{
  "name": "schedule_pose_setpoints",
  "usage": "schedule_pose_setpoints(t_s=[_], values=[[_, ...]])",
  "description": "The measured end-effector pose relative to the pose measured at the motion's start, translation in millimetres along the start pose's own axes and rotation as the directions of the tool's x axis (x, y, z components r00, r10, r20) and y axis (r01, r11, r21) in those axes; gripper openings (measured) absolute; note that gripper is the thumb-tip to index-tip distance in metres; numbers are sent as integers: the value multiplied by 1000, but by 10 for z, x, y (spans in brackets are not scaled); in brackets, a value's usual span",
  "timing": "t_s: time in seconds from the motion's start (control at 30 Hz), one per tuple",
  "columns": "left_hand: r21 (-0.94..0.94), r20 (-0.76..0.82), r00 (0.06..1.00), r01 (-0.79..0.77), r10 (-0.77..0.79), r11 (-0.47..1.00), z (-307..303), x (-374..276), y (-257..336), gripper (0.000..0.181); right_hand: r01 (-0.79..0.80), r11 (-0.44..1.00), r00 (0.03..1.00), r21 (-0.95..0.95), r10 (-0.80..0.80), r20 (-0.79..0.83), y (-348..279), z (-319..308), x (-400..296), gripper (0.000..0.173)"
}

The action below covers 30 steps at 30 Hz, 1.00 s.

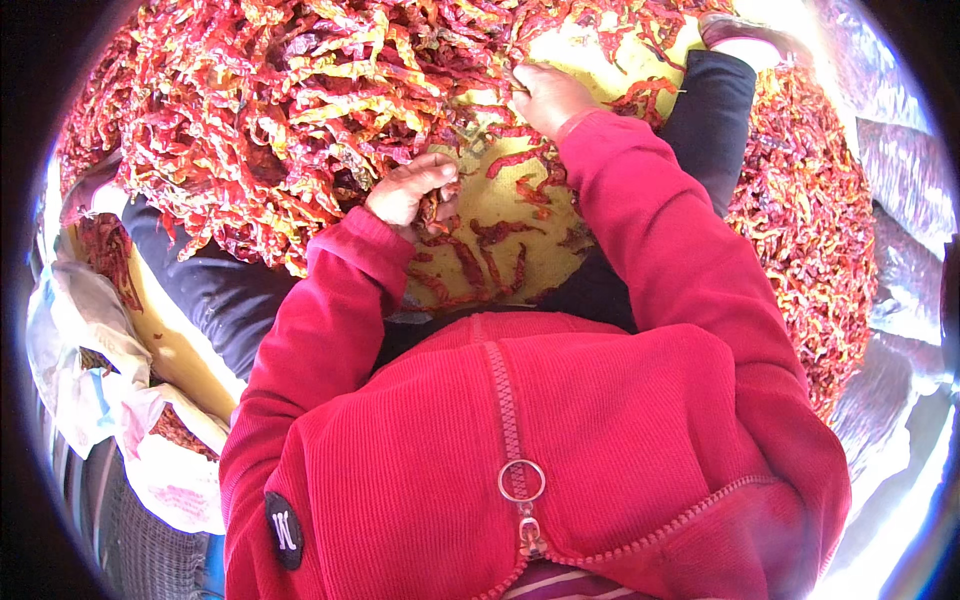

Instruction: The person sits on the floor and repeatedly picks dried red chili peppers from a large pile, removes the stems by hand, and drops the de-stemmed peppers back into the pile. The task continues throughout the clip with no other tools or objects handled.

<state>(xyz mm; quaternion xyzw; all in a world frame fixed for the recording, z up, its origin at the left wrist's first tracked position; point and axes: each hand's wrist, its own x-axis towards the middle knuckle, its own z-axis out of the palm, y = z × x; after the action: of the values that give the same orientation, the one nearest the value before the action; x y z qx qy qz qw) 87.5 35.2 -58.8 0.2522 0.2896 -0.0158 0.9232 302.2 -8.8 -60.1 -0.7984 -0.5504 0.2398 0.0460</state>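
Note:
A large heap of dried red chili peppers (300, 112) spreads in front of me, over a yellow sheet (510, 195). At the heap's near edge, my left hand (416, 191) is curled round a few dried chilies (436, 210). My right hand (549, 94) reaches farther forward, at the heap's right edge; its thumb and fingertips are close together, and whether a chili is between them I cannot tell. Loose chilies (487, 259) lie scattered on the sheet between my hands and my lap.
My legs in dark trousers (709, 127) are spread on both sides. Another large mass of chilies (802, 240) lies at the right, beside shiny plastic sheeting (892, 180). Crumpled plastic bags (97, 337) and a sack with chilies are at the left.

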Motion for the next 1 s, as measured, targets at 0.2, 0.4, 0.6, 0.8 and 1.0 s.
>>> schedule_pose_setpoints(t_s=[0.2,0.4,0.6,0.8,1.0], values=[[-170,131,989,-50,73,984,61,-26,-27,9,93,910,995,403,-67,-78,130,-10,-299,22],[-197,239,964,-70,117,978,260,-119,49,13,-265,655,956,707,81,283,90,-206,-554,17],[-63,131,986,-100,108,993,247,-212,-15,19,-11,629,995,778,-71,72,246,-180,-693,16],[9,96,992,-80,79,997,242,-75,-37,17,-221,352,933,910,-196,303,-68,-306,-771,15],[163,63,982,-188,180,969,405,-147,103,41,-243,381,883,892,-293,366,-388,-254,-814,22]])
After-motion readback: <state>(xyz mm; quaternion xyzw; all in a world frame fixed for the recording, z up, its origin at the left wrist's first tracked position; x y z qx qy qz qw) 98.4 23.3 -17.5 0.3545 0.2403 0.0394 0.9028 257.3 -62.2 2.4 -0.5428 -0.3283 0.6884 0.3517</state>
